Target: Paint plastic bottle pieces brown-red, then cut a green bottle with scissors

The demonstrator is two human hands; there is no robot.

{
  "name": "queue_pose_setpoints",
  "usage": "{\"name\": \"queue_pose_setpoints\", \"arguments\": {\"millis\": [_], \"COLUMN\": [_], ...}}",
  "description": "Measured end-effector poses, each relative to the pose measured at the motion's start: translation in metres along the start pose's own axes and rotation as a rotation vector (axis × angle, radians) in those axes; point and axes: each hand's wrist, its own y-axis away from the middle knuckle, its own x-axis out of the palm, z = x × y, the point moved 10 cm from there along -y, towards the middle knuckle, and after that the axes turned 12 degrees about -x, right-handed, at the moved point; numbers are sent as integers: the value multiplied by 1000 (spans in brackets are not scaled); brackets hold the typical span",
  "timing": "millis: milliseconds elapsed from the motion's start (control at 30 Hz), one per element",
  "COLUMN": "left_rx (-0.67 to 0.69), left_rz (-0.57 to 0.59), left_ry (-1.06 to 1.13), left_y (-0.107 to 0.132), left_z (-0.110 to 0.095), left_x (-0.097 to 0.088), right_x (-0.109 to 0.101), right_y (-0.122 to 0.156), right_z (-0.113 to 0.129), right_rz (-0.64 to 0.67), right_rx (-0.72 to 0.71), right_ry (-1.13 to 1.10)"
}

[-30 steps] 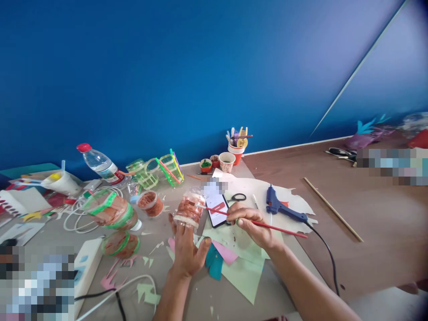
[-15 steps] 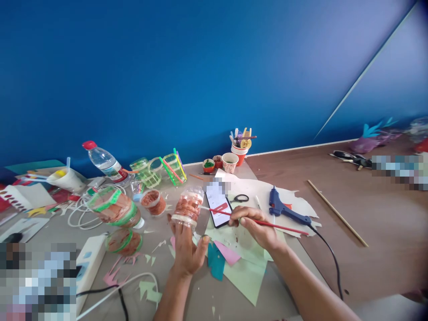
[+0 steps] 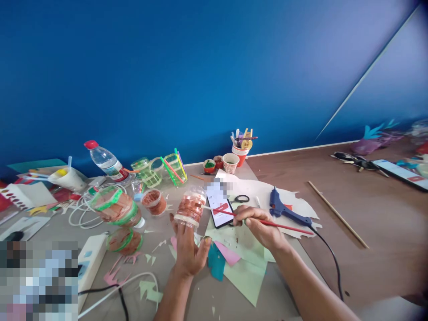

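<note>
Right hand (image 3: 260, 228) barely shifted; brush (image 3: 277, 224) tip at bottle (image 3: 190, 208)'s edge

L hand (image 3: 187, 250) back-up, thumb splayed; R hand (image 3: 259, 226) w/ fingers (image 3: 241, 217) in tight pinch, wrist level

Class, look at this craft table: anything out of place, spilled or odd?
Paper scraps litter the table. A phone lies under the brush in the right hand, beside the painted bottle on the left hand: paint could drip.

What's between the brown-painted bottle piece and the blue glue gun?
Head view: a phone and the right hand holding a red paintbrush, tip at the bottle piece.
</note>
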Motion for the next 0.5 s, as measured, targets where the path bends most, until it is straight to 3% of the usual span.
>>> {"name": "queue_pose_setpoints", "arguments": {"millis": [100,233,367,500], "left_rx": [-1,22,68,89], "left_rz": [-9,-16,-26,-29], "left_ry": [0,-22,-46,-91], "left_y": [1,1,1,2], "left_z": [1,0,-6,-7], "left_x": [1,1,0,2], "right_x": [4,-9,-2,-7], "right_y": [0,-1,0,0], "right_z": [-2,1,-5,-5], "right_rz": [43,-81,-12,-83], "right_rx": [19,-15,30,28], "right_ry": [31,-3,8,-37]}}
